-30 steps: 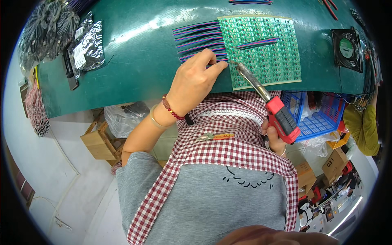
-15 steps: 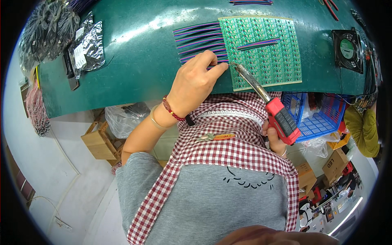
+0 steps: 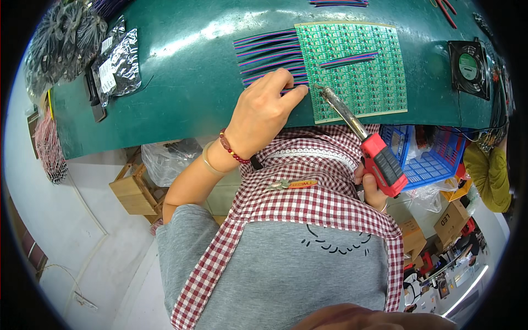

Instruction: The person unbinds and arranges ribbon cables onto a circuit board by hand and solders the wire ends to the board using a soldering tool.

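Observation:
A green panel of small circuit boards lies on the table. Along its left edge several short flat ribbon wires, striped dark, blue and pink, stick out to the left. My left hand is pinched at the panel's lower left edge, on the end of a ribbon wire that the fingers largely cover. In my right hand is a red and black soldering iron, gripped by its handle. Its metal tip hovers over or touches the panel just right of my left fingertips; contact is unclear. A loose bundle of ribbon wires rests across the panel.
Further wires lie at the table's far edge, near red-handled pliers. A black fan stands at right, above blue plastic baskets. Plastic bags occupy the left, with a wooden stool below the table.
The soldering iron has shifted slightly to the right, its tip a little further from my left fingertips. My left hand keeps its place.

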